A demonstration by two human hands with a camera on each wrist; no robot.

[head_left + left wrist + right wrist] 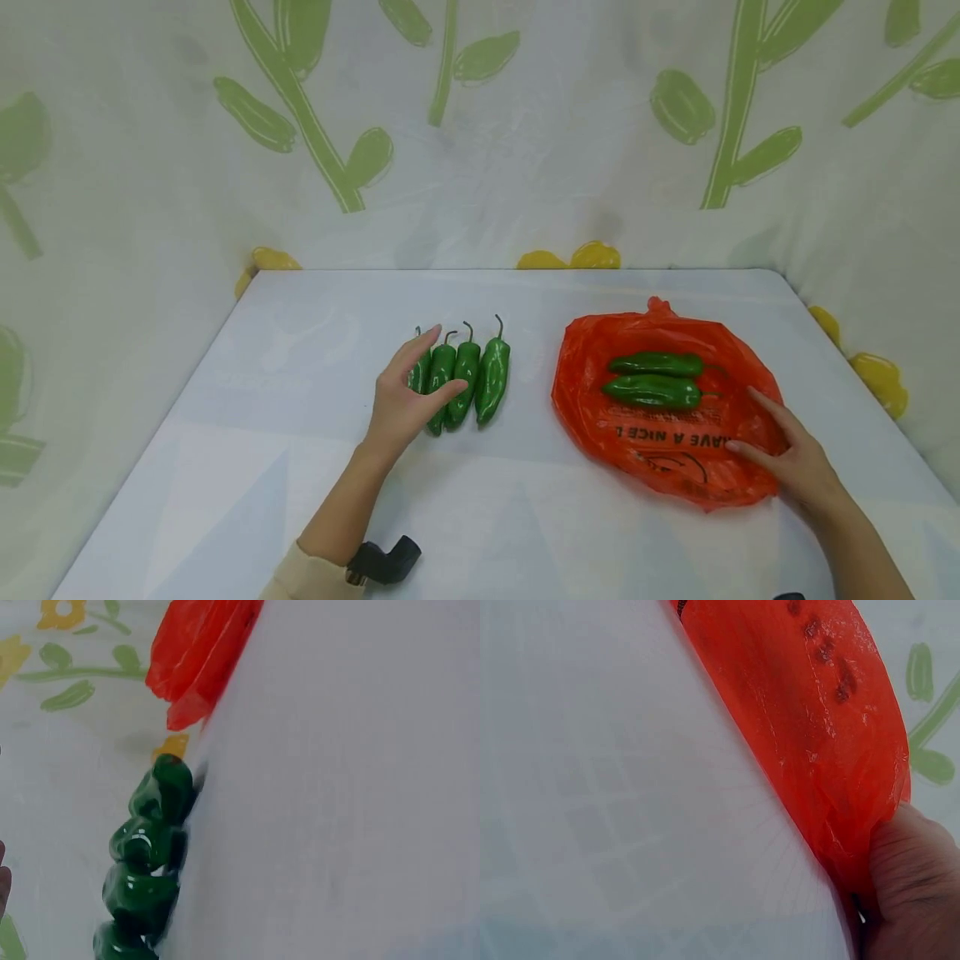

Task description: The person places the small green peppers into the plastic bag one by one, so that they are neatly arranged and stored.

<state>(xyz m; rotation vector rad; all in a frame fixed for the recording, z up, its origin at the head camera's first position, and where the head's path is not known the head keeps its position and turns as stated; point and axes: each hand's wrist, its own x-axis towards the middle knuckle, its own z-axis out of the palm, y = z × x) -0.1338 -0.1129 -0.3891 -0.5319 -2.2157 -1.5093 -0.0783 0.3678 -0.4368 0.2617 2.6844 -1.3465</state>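
From my head view, a white table (pixel 300 500) stands before a leaf-printed curtain (pixel 525 125). My left hand (pixel 405 400) rests fingers apart on four green peppers (pixel 480 379); my right hand (pixel 798 462) lies flat, fingers spread, on an orange bag (pixel 675 450) bearing two peppers (pixel 652 379). My left wrist view shows the pepper row (pixel 146 855). My right wrist view shows my thumb (pixel 907 885) pressing the bag's edge (pixel 817 735).

Left hand (pixel 405 400) covers the leftmost green pepper (pixel 420 372) — contact unclear; bag print (pixel 675 437) at 6 o'clock — partly unreadable.
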